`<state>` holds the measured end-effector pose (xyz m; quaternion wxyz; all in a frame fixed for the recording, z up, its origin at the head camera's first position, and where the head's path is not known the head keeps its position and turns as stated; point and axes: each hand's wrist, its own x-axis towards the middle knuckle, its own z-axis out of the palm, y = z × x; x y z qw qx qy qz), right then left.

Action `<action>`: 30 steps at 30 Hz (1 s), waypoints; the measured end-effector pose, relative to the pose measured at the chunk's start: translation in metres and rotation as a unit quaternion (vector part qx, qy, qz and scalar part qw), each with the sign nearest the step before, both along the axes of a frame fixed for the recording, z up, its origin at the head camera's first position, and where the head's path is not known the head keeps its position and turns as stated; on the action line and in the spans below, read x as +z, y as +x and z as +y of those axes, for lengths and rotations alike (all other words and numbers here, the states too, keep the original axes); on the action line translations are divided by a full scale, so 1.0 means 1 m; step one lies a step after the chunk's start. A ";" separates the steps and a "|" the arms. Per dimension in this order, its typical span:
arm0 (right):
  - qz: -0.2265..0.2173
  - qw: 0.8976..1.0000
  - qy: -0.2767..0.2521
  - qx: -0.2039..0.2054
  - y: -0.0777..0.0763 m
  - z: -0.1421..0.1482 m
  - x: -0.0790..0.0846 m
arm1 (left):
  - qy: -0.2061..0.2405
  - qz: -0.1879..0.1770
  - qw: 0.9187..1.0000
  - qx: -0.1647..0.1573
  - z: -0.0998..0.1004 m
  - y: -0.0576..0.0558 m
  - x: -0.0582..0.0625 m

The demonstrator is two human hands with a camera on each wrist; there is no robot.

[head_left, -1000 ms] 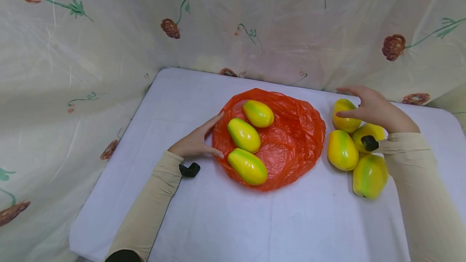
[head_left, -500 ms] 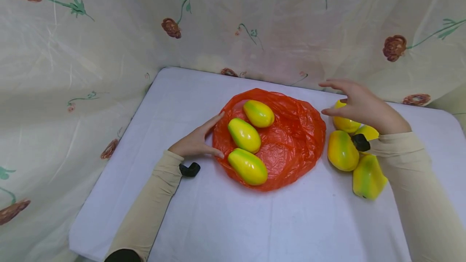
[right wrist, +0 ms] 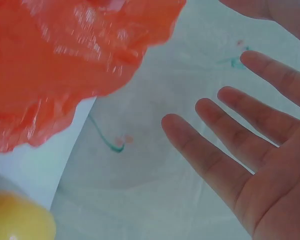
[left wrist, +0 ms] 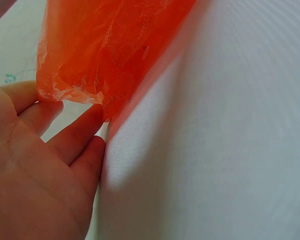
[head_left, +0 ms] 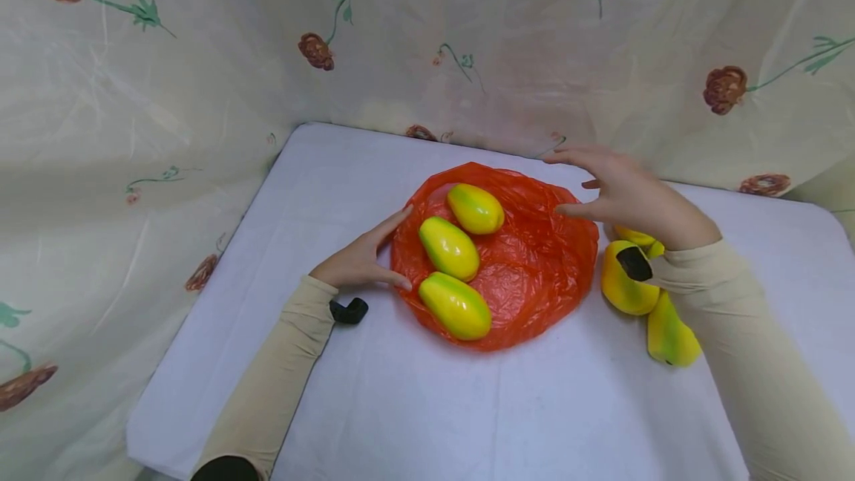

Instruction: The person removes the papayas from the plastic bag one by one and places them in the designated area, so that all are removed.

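Note:
An orange-red plastic bag [head_left: 534,273], spread round and open, lies mid-table and holds three glossy yellow-green papayas, the back one [head_left: 475,208], a middle one [head_left: 448,248] and a front one [head_left: 455,306]. At the bag's left edge is my left hand [head_left: 364,258], thumb and fingers spread. In the left wrist view its fingertips touch the side of the bag [left wrist: 110,50]. My right hand [head_left: 624,195] holds nothing and hovers at the bag's right rear, thumb over the rim. Fingers of the right hand [right wrist: 200,150] look straight and parted in the right wrist view.
Several more papayas, including a left one [head_left: 624,280] and a front one [head_left: 671,336], are clustered right of the bag, partly hidden by my right arm. A white cloth covers the table [head_left: 427,414]. Behind it hangs a floral curtain [head_left: 401,36].
My right hand has moved left from above the papaya cluster to the bag's right rear, still holding nothing. The left hand, the bag and its papayas have stayed put.

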<state>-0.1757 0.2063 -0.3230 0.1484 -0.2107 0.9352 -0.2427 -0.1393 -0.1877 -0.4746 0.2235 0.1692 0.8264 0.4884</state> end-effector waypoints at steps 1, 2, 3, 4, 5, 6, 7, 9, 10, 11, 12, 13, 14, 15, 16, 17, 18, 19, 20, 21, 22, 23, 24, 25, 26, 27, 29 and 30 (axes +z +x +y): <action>0.001 1.000 -0.002 0.007 0.000 -0.003 0.000 | 0.000 0.001 1.000 -0.001 0.000 0.000 0.000; 0.004 1.000 -0.003 0.013 -0.001 -0.006 -0.001 | 0.000 0.002 1.000 -0.002 0.000 0.000 0.000; 0.004 1.000 -0.004 0.018 -0.002 -0.010 -0.002 | -0.001 0.001 1.000 -0.001 0.000 -0.001 -0.001; 0.001 1.000 -0.007 0.022 -0.002 -0.013 -0.003 | -0.001 0.001 1.000 -0.002 0.000 -0.001 -0.001; -0.003 1.000 -0.008 0.025 -0.004 -0.016 -0.005 | -0.001 0.002 1.000 -0.001 0.000 -0.001 -0.001; -0.008 1.000 -0.009 0.028 -0.004 -0.019 -0.006 | -0.001 0.002 1.000 -0.001 0.000 -0.001 -0.001; -0.010 0.999 -0.008 0.032 -0.006 -0.022 -0.009 | -0.001 0.003 1.000 -0.002 0.000 -0.001 -0.001; -0.012 0.999 -0.008 0.042 -0.008 -0.028 -0.013 | -0.001 0.003 1.000 -0.002 0.000 -0.001 -0.001; -0.010 0.999 -0.006 0.049 -0.010 -0.031 -0.016 | -0.001 0.003 1.000 -0.002 0.000 -0.001 -0.001; -0.004 0.998 -0.005 0.058 -0.012 -0.034 -0.018 | -0.002 0.003 1.000 -0.001 -0.001 -0.001 -0.001; -0.001 0.998 -0.003 0.065 -0.013 -0.037 -0.020 | -0.002 0.002 1.000 -0.001 -0.001 -0.001 -0.001; 0.005 0.997 0.000 0.072 -0.015 -0.040 -0.022 | -0.002 0.002 1.000 -0.001 -0.001 -0.001 -0.001; 0.008 0.997 0.001 0.079 -0.016 -0.043 -0.024 | -0.002 0.001 1.000 -0.001 -0.001 -0.001 -0.001; 0.009 0.997 0.001 0.083 -0.018 -0.046 -0.026 | -0.002 0.000 1.000 -0.001 -0.001 -0.001 0.000; 0.008 0.996 0.001 0.086 -0.019 -0.048 -0.028 | -0.002 0.000 1.000 -0.001 -0.001 -0.001 0.000; 0.006 0.996 -0.001 0.089 -0.020 -0.051 -0.030 | -0.002 -0.001 1.000 -0.001 -0.001 -0.001 0.000; 0.003 0.996 -0.002 0.089 -0.022 -0.053 -0.031 | -0.001 -0.001 1.000 -0.002 -0.001 -0.001 0.000; 0.000 0.996 -0.004 0.091 -0.023 -0.056 -0.033 | -0.001 -0.001 1.000 -0.003 -0.001 -0.001 0.001; -0.004 0.996 -0.008 0.092 -0.024 -0.058 -0.034 | -0.001 -0.001 1.000 -0.004 -0.001 -0.001 0.001; -0.010 0.996 -0.011 0.092 -0.025 -0.060 -0.035 | 0.001 0.000 1.000 -0.006 -0.001 -0.001 0.001; -0.013 0.995 -0.015 0.094 -0.025 -0.062 -0.036 | 0.002 0.000 1.000 -0.007 -0.001 -0.002 0.001; -0.015 0.995 -0.018 0.097 -0.026 -0.065 -0.036 | 0.003 0.000 1.000 -0.008 -0.001 -0.002 0.000; -0.018 0.995 -0.019 0.099 -0.026 -0.067 -0.036 | 0.003 0.001 1.000 -0.008 -0.002 -0.002 0.000; -0.021 0.994 -0.020 0.101 -0.027 -0.069 -0.036 | 0.002 0.001 1.000 -0.008 -0.002 -0.002 0.000; -0.024 0.994 -0.020 0.103 -0.027 -0.071 -0.037 | 0.002 0.002 1.000 -0.008 -0.002 -0.002 0.000; -0.026 0.994 -0.020 0.104 -0.028 -0.073 -0.037 | 0.002 0.002 1.000 -0.009 -0.002 -0.002 0.000; -0.030 0.994 -0.016 0.104 -0.029 -0.076 -0.039 | 0.000 0.003 1.000 -0.009 -0.002 -0.002 -0.001; -0.035 0.994 -0.014 0.102 -0.030 -0.078 -0.039 | -0.001 0.003 1.000 -0.008 -0.002 -0.003 -0.001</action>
